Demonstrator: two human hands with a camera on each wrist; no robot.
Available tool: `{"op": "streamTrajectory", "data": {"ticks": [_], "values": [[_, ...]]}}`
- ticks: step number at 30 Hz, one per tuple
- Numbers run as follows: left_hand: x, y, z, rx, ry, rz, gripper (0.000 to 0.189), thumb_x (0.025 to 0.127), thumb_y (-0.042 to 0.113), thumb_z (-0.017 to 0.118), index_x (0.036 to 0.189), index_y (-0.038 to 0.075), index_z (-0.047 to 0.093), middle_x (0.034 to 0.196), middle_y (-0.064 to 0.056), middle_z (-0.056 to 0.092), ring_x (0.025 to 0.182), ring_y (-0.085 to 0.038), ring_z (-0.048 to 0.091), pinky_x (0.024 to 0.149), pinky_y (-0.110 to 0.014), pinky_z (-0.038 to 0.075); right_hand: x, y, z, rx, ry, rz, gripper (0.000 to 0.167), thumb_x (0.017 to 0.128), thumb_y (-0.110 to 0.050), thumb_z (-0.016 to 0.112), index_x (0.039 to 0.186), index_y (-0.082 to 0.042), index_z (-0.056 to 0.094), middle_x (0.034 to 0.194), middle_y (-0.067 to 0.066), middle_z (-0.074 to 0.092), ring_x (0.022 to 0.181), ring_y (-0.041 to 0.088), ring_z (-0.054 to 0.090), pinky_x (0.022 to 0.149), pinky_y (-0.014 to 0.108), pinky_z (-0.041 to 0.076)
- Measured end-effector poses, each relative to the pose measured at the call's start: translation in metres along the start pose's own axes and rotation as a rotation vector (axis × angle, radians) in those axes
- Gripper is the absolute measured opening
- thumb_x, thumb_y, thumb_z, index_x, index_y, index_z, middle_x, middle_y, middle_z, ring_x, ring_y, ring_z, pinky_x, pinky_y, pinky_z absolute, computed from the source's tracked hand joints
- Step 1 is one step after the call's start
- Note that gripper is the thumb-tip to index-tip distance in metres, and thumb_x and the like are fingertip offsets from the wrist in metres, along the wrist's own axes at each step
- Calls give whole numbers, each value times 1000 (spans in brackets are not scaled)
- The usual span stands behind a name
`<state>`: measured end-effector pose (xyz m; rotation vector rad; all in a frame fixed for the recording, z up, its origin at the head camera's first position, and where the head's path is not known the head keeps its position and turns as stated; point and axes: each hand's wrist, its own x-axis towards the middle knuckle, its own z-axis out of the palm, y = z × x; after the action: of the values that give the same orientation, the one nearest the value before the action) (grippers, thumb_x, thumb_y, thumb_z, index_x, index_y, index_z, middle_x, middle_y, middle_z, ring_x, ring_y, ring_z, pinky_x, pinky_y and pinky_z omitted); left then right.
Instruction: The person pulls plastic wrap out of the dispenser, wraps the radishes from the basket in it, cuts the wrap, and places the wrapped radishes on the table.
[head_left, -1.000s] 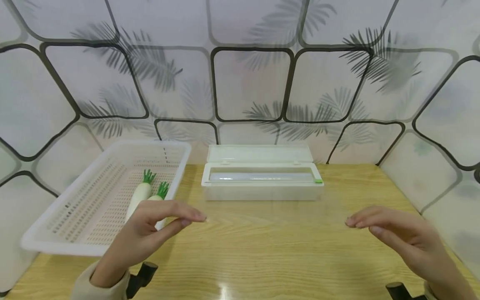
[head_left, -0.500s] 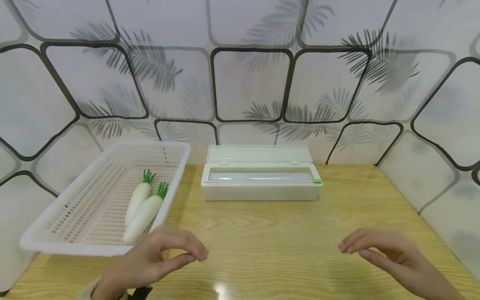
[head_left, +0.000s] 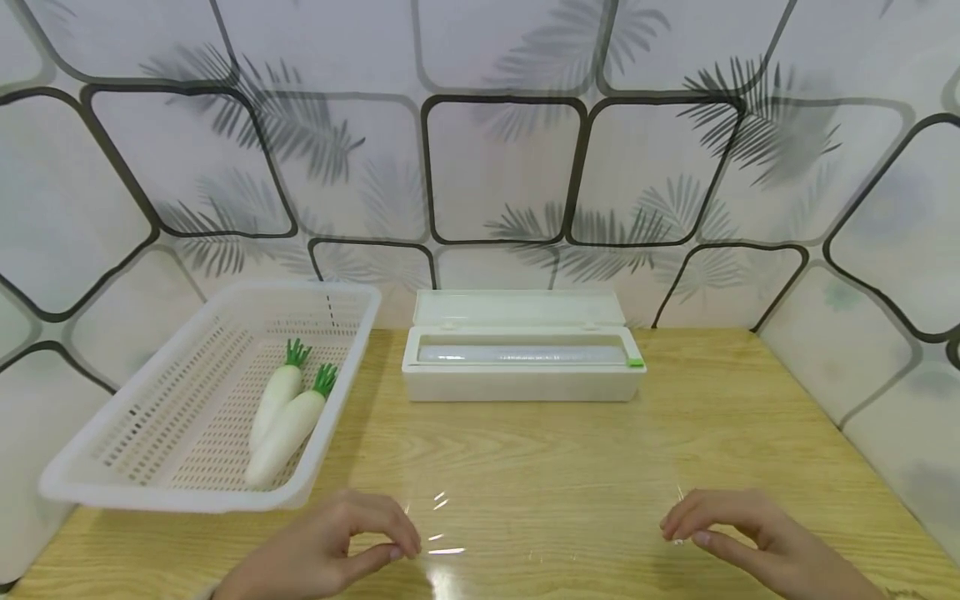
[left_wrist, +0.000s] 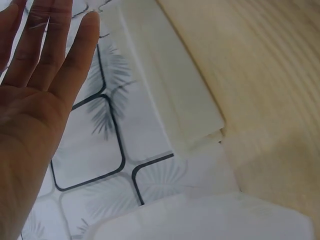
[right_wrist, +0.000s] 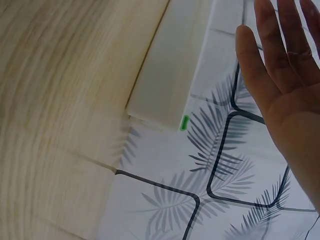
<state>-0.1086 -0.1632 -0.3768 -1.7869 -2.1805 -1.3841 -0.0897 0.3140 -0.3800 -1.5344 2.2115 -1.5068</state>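
My left hand (head_left: 341,542) and right hand (head_left: 750,537) are low at the front of the table, thumbs and fingertips pinching opposite sides of a clear sheet of cling film (head_left: 440,502). The film shows mostly as bright glints near the left fingertips; its outline is hard to see. Behind it stands a white cling film dispenser (head_left: 525,387), lid (head_left: 517,308) raised, with a roll (head_left: 517,354) visible through its window. In the wrist views the left hand (left_wrist: 42,100) and right hand (right_wrist: 290,85) appear palm side, their fingertips partly cut off.
At the left sits a white perforated basket (head_left: 142,498) holding two white radishes with green tops, one radish (head_left: 276,392) partly behind the other radish (head_left: 285,437). Patterned panels (head_left: 502,167) enclose the wooden table (head_left: 540,467) at the back and sides.
Both hands have come down and toward the front edge of the table, carrying the film with them. The radishes, earlier partly covered by the left hand, now show fully. Dispenser and basket stay put.
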Motion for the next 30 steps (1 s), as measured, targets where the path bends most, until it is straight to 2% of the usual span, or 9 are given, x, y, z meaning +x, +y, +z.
{"op": "streamTrajectory", "data": {"ticks": [4, 8, 13, 21, 23, 27, 30], "values": [[-3, -4, 6, 54, -48, -67, 32, 84, -17, 68, 103, 8, 72, 100, -2, 73, 94, -9, 68, 80, -23, 56, -3, 6, 4, -22, -28, 43, 55, 86, 30, 51, 124, -7, 65, 119, 9, 68, 107, 17, 64, 88, 25, 53], [-5, -6, 10, 78, -90, -130, 29, 86, -14, 68, 102, 9, 73, 101, 2, 73, 96, -5, 66, 81, -21, 55, -7, 13, 6, 14, -55, 98, 53, 88, 28, 51, 124, -8, 66, 119, 9, 69, 107, 16, 64, 88, 25, 53], [-7, -8, 15, 78, -134, -222, 23, 90, -7, 68, 102, 12, 74, 104, 8, 71, 98, -5, 65, 83, -22, 54, -6, 19, 9, 24, -81, 101, 49, 89, 27, 53, 121, -7, 66, 117, 11, 70, 105, 17, 65, 87, 25, 54], [-8, -9, 20, 107, -201, -303, 17, 94, 2, 68, 103, 14, 76, 109, 12, 69, 103, -3, 63, 85, -24, 54, -5, 33, 17, -20, -150, 73, 44, 92, 22, 54, 121, -8, 67, 116, 9, 69, 104, 18, 66, 84, 27, 55], [-9, -8, 20, 115, -218, -340, 15, 96, 6, 68, 104, 15, 76, 111, 14, 68, 103, -2, 61, 84, -25, 54, -5, 32, 18, -25, -158, 106, 41, 94, 19, 55, 120, -10, 68, 116, 7, 69, 104, 18, 66, 84, 27, 55], [-10, -11, 23, 165, -229, -349, 12, 96, 11, 68, 100, 17, 78, 110, 14, 67, 101, -1, 60, 82, -22, 54, -3, 30, 18, -59, -162, 153, 35, 97, 12, 57, 116, -13, 71, 115, 5, 67, 102, 15, 65, 82, 27, 55], [-11, -14, 26, 235, -214, -299, 11, 93, 10, 72, 95, 17, 80, 106, 14, 65, 98, 1, 58, 80, -18, 52, -5, 34, 18, -117, -161, 145, 30, 96, 7, 61, 112, -15, 73, 113, 2, 63, 99, 11, 62, 77, 27, 55]]}}
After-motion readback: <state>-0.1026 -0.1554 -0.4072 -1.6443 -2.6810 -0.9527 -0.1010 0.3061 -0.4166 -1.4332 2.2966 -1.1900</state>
